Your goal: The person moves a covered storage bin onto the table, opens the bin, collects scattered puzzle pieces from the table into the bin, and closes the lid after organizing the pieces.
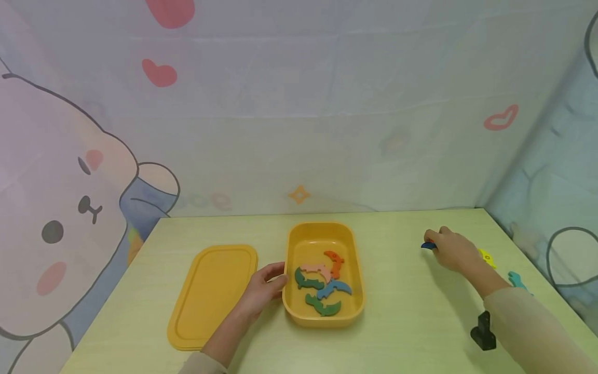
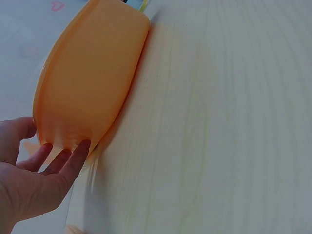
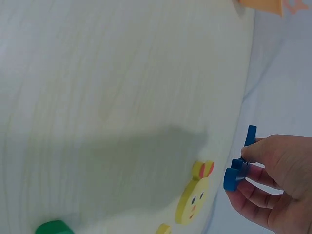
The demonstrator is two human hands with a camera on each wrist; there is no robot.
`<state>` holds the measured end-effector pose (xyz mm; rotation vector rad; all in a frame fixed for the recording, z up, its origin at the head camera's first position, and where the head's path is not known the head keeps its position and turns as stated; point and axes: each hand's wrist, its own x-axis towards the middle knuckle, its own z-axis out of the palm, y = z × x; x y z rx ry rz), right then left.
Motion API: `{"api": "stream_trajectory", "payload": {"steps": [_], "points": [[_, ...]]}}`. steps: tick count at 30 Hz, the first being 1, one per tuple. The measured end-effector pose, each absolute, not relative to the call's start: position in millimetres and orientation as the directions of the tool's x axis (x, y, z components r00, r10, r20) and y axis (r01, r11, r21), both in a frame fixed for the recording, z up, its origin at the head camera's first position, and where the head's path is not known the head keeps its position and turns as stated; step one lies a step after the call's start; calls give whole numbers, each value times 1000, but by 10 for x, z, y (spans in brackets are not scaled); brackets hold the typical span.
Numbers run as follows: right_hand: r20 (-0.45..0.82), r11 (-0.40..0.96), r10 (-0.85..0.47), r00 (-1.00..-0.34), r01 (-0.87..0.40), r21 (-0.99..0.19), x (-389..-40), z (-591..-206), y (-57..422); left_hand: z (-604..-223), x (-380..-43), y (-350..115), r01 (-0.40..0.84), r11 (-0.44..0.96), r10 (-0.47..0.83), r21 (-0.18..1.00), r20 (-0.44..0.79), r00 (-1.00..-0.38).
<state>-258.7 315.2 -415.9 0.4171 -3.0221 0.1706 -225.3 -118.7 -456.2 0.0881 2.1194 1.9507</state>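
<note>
On surface: yellow box, five toy animals inside, yellow lid at left. Against box's left side: contact from extended left fingers. Above surface, well right of box: blue toy, pinched in right fingers.

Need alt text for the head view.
A person's right hand holds a dark blue toy over a pale table, while the left hand touches a yellow tub of small colored toys. A yellow lid lies left of the tub.
</note>
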Motion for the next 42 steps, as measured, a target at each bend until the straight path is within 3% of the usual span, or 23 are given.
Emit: {"api": "stream_trajectory", "payload": {"steps": [42], "points": [[47, 932, -359, -932, -361, -35, -2824, -3725, 2347, -4570, -2245, -1187, -124, 99, 214, 987, -143, -966]]}}
